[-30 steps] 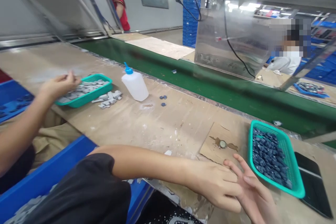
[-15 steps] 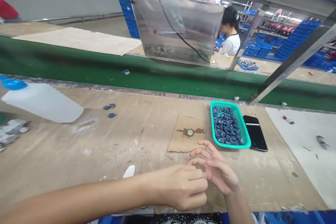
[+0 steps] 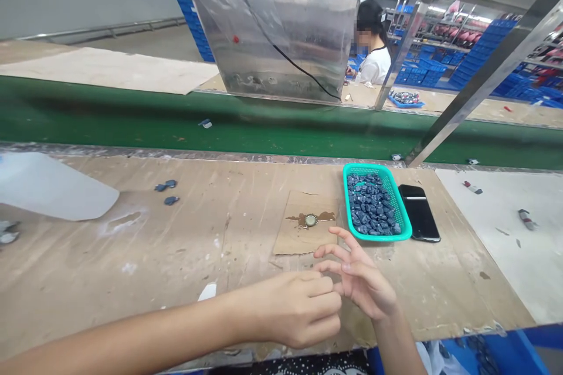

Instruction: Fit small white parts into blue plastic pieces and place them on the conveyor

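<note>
My left hand (image 3: 303, 309) is closed in a loose fist, its back toward me, low over the front of the bench. Whatever its fingertips hold, if anything, is hidden. My right hand (image 3: 363, 278) meets it from the right with fingers curved and apart; its fingertips are against or just behind the left fist, and no item shows in it. Beyond the hands, a bottle cap (image 3: 311, 220) sits on a piece of cardboard (image 3: 288, 240) amid a wet brown stain. Right of that, a teal plastic basket (image 3: 402, 233) holds many small dark blue pieces (image 3: 372, 205).
A black phone (image 3: 420, 214) lies beside the basket. On the left lies a translucent white bottle (image 3: 57, 190), near several loose dark blue pieces (image 3: 170, 200). A green conveyor belt (image 3: 272, 126) runs behind the bench, with a metal post (image 3: 466, 91) at right. A co-worker (image 3: 373, 50) sits beyond.
The view has shifted, so the bench items appear further left and the bottle's blue top is out of frame. Both hands keep nearly the same pose together.
</note>
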The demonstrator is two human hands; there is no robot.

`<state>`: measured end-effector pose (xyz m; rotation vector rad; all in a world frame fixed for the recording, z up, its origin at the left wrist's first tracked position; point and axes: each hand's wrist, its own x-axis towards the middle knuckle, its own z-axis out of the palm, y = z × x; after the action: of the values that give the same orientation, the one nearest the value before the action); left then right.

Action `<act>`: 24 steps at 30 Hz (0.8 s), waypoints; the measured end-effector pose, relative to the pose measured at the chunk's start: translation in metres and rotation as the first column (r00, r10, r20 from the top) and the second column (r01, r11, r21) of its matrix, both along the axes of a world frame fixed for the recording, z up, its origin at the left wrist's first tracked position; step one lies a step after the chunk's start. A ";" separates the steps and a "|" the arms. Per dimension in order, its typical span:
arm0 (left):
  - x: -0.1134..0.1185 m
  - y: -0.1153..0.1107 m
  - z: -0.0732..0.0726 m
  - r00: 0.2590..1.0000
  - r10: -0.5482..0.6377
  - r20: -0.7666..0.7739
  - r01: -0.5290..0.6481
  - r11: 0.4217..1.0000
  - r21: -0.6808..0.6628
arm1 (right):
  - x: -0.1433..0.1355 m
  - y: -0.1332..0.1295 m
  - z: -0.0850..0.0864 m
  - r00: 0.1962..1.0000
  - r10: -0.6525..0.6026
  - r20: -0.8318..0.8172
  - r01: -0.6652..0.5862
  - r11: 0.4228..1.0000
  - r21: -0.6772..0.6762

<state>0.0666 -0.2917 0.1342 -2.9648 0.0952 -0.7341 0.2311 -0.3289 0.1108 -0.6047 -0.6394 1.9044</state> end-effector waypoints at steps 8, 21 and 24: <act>-0.013 0.017 0.005 0.996 0.009 0.089 -0.005 0.999 -0.045 | 0.030 0.005 -0.001 0.953 -0.171 0.250 0.138 0.980 0.145; -0.120 0.207 -0.060 0.446 0.866 -0.225 -0.818 0.293 -0.495 | 0.092 0.110 -0.048 -0.071 -0.694 0.717 -0.222 0.712 0.667; -0.142 0.258 -0.061 0.214 0.947 -0.241 -0.866 0.070 -0.495 | 0.096 0.114 -0.063 -0.154 -0.686 0.711 -0.279 0.721 0.635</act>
<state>-0.0753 -0.0339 0.0731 -2.3944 -2.1651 -0.7549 0.3275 -0.2151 0.0475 -1.6013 -1.9242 0.2152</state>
